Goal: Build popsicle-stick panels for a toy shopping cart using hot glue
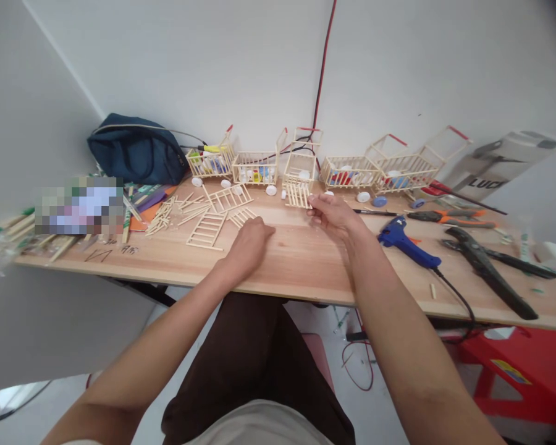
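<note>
My right hand (333, 215) pinches the right edge of a small slatted wooden stick panel (298, 195), holding it tilted in front of a miniature shopping cart (301, 162). Low over the tabletop, my left hand (249, 248) is closed with its fingers curled under; whatever they hold, if anything, is hidden. Just behind its knuckles lies another small slatted panel (241, 216), and I cannot tell whether the hand touches it. A ladder-like stick frame (207, 230) lies flat to the left, with a longer frame (230, 198) behind it.
More stick carts (256, 168) line the wall. Loose sticks (163, 216) and a blue bag (136, 148) are at left. At right lie a blue glue gun (408, 243) with its cord, orange-handled pliers (447, 217) and a black-handled tool (491, 272). A red stool (532, 364) stands below.
</note>
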`<action>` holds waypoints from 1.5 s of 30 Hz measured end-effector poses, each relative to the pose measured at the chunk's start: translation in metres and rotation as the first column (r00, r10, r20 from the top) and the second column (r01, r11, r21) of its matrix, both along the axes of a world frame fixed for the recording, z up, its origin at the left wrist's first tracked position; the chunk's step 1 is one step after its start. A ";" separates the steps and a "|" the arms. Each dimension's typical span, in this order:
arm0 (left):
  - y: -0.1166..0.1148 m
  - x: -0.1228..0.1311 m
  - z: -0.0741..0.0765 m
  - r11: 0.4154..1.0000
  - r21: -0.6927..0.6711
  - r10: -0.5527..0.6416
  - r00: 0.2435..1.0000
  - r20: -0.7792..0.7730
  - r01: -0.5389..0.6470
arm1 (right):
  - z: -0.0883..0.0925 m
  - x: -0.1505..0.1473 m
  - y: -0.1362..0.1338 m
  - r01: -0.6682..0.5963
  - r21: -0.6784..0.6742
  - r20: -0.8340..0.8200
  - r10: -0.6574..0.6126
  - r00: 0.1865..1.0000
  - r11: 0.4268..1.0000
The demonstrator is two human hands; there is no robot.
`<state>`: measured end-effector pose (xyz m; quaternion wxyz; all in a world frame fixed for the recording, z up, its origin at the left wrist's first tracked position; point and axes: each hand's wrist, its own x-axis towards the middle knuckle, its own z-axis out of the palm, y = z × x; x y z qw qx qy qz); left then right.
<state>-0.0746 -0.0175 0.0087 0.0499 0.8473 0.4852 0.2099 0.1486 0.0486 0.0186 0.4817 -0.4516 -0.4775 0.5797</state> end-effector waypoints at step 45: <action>0.032 0.007 -0.008 0.990 -0.074 -0.116 0.992 0.046 0.119 | 0.000 -0.001 -0.001 0.009 -0.003 -0.011 -0.009 1.000 1.000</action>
